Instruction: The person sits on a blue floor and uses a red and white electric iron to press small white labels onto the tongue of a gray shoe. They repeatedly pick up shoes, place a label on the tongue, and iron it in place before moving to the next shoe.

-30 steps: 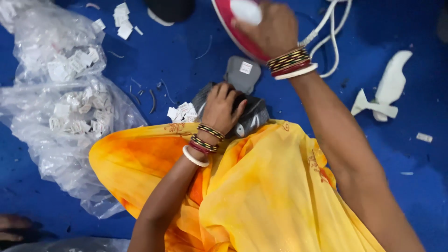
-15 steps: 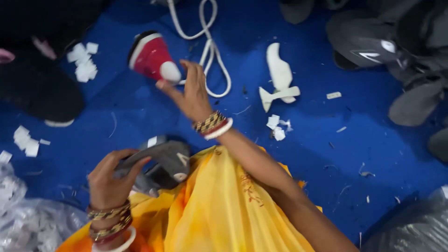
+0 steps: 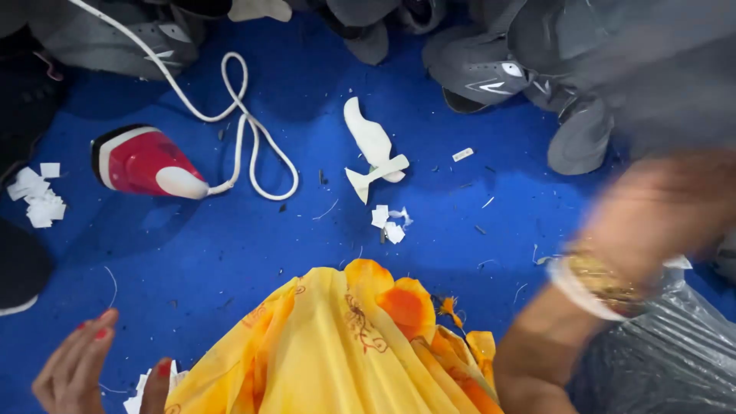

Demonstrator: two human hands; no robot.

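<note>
My left hand (image 3: 77, 368) is at the bottom left, fingers apart and holding nothing, just above the blue floor (image 3: 253, 253) beside a few white paper tags (image 3: 146, 387). My right hand (image 3: 659, 222) is a blur at the right, with bangles on the wrist, above a clear plastic bag (image 3: 675, 353). Whether it holds anything cannot be made out. A red and white iron (image 3: 142, 163) lies on the floor at the left. Its white cord (image 3: 249, 130) loops away to the top left. A yellow and orange cloth (image 3: 345, 353) covers my lap.
Grey shoe uppers (image 3: 491, 73) are piled along the top and right. A white cut-out shape (image 3: 372, 149) and small white tags (image 3: 389, 222) lie mid-floor. More tags (image 3: 38, 195) sit at the left edge beside a dark object (image 3: 19, 268).
My right hand has let go of the iron, which now lies on the floor, and has swung right. My left hand no longer holds the grey shoe piece. The view has shifted.
</note>
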